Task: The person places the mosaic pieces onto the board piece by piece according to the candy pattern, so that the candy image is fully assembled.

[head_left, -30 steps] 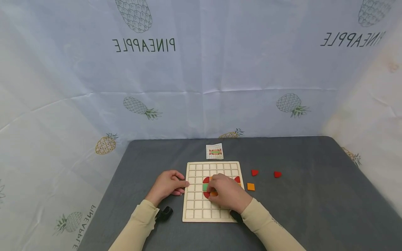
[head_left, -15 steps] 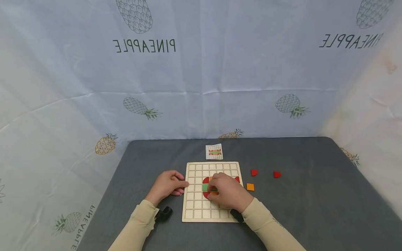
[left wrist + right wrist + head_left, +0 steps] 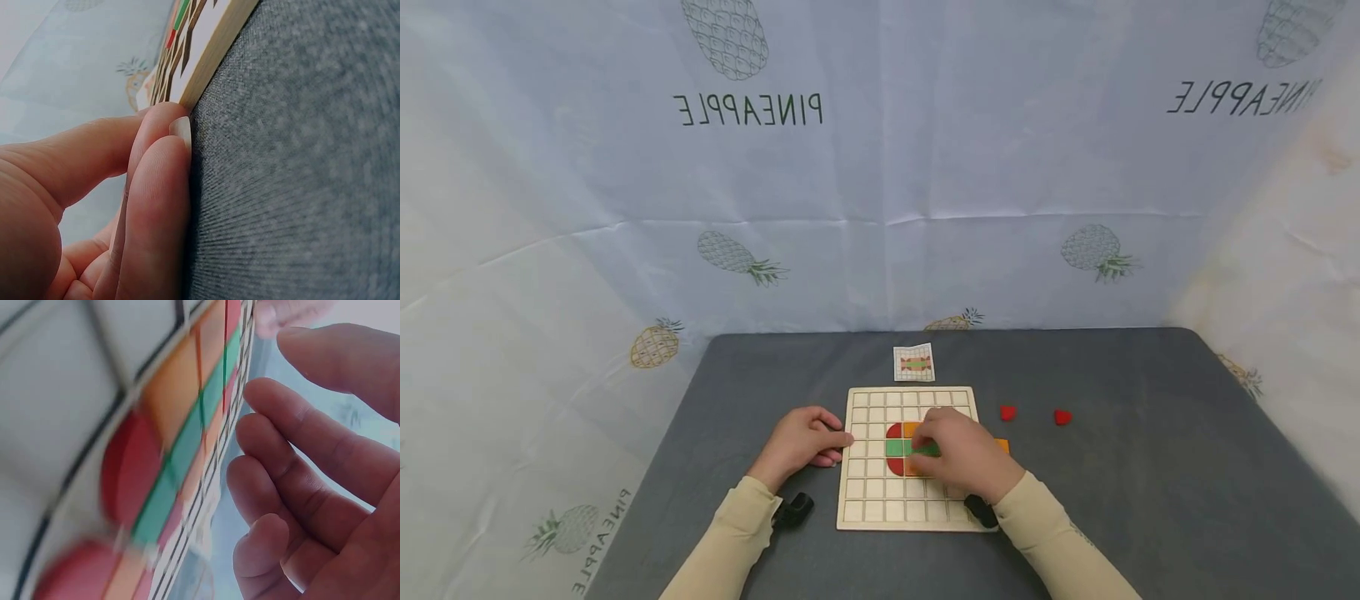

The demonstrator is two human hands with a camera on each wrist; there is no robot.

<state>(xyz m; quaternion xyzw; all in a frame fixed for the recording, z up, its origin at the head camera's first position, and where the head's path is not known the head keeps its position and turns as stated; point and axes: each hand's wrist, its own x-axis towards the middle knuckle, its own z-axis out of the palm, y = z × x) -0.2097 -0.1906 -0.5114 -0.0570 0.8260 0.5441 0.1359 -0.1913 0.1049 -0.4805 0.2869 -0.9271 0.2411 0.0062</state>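
Note:
A pale wooden grid board (image 3: 865, 492) lies flat on the dark table. The left hand (image 3: 801, 442) is at its left edge, thumb straight on the rim and the other fingers loosely bent beside it; the left wrist view shows fingertips (image 3: 159, 181) against the board's side. Over the board's right half hovers the right hand (image 3: 970, 454), thumb apart from the fingers and nothing between them in the right wrist view. Green pieces (image 3: 896, 448) form a row, with orange pieces (image 3: 912, 429) and rounded red pieces (image 3: 894, 430) above and below. The right hand hides the pattern's right part.
Behind the board lies a small pattern card (image 3: 914, 364). To the right are a red piece (image 3: 1008, 412), another red piece (image 3: 1062, 417) and an orange square (image 3: 1003, 445) partly behind the right hand. A pineapple-print cloth (image 3: 880, 167) hangs behind the table.
The right hand has shifted slightly rightward and up off the pieces, uncovering more of the green and orange ones. It now covers part of the loose orange square. The left hand stays put.

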